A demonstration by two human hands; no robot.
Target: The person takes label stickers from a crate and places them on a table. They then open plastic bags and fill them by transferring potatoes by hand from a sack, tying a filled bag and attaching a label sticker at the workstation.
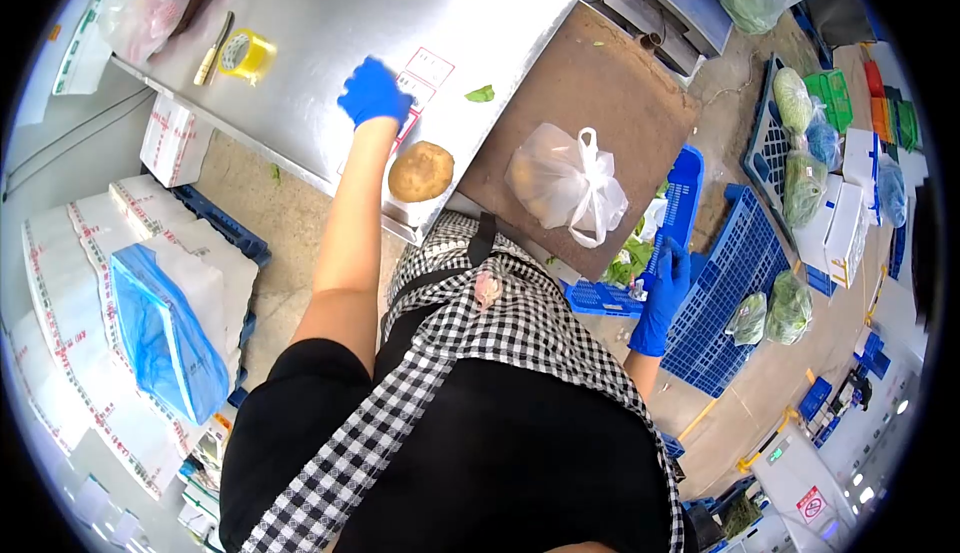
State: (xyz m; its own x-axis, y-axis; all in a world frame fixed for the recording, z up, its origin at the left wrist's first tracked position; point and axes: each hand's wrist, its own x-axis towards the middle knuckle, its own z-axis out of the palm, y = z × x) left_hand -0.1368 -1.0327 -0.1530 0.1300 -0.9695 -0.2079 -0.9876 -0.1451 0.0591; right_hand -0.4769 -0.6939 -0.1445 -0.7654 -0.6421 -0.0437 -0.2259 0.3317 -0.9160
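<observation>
My left hand [375, 93], in a blue glove, is over the metal table beside red-bordered labels [428, 68]. Its fingers are curled, and anything inside them is hidden. A brown potato-like vegetable [420, 172] sits near the table's edge, below that hand. My right hand [668, 288], also gloved in blue, hangs at my side by a blue crate [683, 193] holding green leaf scraps [630, 261]. Its fingers are slightly apart and nothing shows in them. A tied translucent plastic bag [565, 181] with contents I cannot make out rests on the brown board [560, 83].
A knife [213, 50], yellow tape roll [246, 54] and bagged item [150, 3] lie at the table's left. White boxes [90, 283] stand stacked to my left. Blue pallets [735, 298] and bagged greens [789, 308] occupy the floor at right.
</observation>
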